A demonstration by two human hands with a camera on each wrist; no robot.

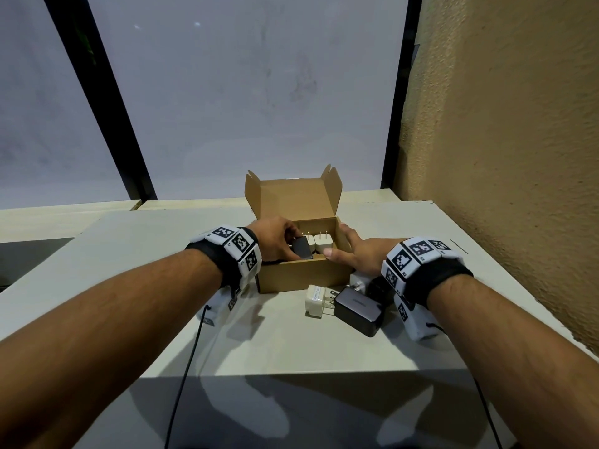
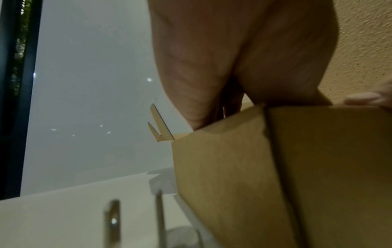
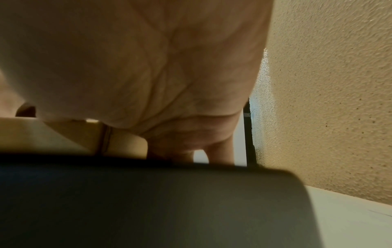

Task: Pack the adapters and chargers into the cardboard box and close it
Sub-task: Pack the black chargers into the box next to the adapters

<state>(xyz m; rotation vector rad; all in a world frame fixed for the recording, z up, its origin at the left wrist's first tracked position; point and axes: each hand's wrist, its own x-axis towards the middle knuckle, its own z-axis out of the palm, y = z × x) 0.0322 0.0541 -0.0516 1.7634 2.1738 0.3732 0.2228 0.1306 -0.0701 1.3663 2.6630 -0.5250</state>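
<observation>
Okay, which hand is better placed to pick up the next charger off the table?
Right. The right hand is open on the box beside the black charger, while the left hand is busy holding a dark adapter inside.

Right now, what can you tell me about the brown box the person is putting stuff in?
The cardboard box is small, plain brown and looks like corrugated card. It sits on the pale table, its lid standing open at the back with two side flaps sticking up. Inside stand white adapters, prongs up. The left hand is lowering a dark charger in on the left side. The right hand rests on the right wall, thumb on the front rim.
</observation>
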